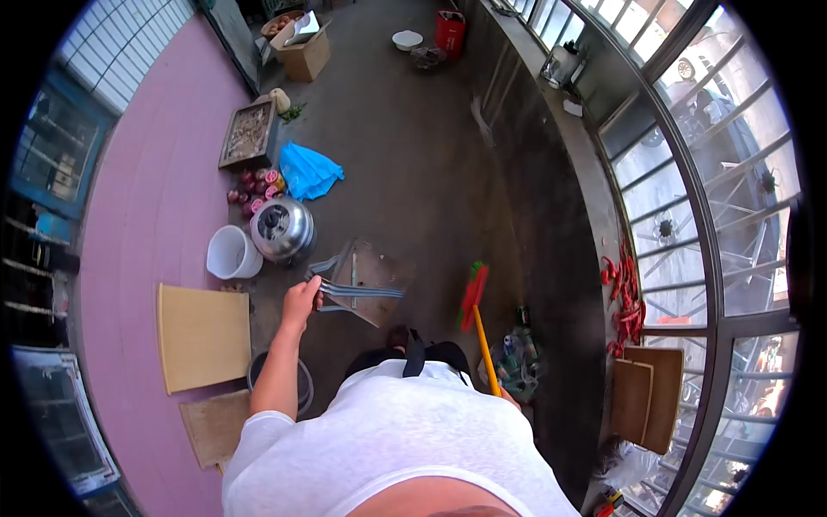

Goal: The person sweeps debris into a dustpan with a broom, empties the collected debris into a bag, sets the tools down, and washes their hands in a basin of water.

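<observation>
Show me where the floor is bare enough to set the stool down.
Bare concrete runs up the middle, between the blue bag and the dark wall, up to the box. It is crowded left of the stool held by the left hand: pot, white bucket, fruit. The broom lies to its right.

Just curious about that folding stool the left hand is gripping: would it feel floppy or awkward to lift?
The folding stool looks rigid, with a metal frame, so probably not floppy. Held at one end by the left hand, it hangs tilted and may swing. Its hinged legs might fold or shift.
</observation>
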`<state>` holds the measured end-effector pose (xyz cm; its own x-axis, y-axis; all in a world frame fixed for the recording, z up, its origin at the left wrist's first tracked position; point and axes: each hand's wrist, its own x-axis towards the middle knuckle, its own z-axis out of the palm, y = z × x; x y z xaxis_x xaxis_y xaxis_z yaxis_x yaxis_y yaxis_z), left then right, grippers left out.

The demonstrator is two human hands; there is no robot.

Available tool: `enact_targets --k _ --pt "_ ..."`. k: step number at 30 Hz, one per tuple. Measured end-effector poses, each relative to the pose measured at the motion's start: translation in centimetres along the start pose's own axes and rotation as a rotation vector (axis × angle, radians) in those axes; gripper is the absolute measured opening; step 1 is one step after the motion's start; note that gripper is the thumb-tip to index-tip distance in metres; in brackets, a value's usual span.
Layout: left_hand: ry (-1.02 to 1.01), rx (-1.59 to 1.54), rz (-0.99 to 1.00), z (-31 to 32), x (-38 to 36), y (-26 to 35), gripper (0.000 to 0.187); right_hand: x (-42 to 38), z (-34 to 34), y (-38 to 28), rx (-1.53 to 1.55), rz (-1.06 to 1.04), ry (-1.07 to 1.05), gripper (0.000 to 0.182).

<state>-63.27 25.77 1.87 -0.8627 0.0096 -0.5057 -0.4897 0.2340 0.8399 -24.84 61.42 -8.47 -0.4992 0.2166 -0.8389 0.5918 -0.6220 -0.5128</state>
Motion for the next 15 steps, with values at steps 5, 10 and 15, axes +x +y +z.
enact_targets --k 5,10,15 --pt "0.001 0.003 -0.009 1.7 9.0 6.1 0.034 1.6 6.6 -11.9 0.147 -0.008 0.09 0.062" --pt "0.071 -0.085 -0.004 3.0 17.8 11.7 0.03 14.6 4.3 -18.4 0.345 0.131 -0.015 0.063" --pt "0.226 -0.077 0.012 3.9 23.9 19.7 0.031 19.1 11.8 -36.1 -0.062 0.144 -0.064 0.067"
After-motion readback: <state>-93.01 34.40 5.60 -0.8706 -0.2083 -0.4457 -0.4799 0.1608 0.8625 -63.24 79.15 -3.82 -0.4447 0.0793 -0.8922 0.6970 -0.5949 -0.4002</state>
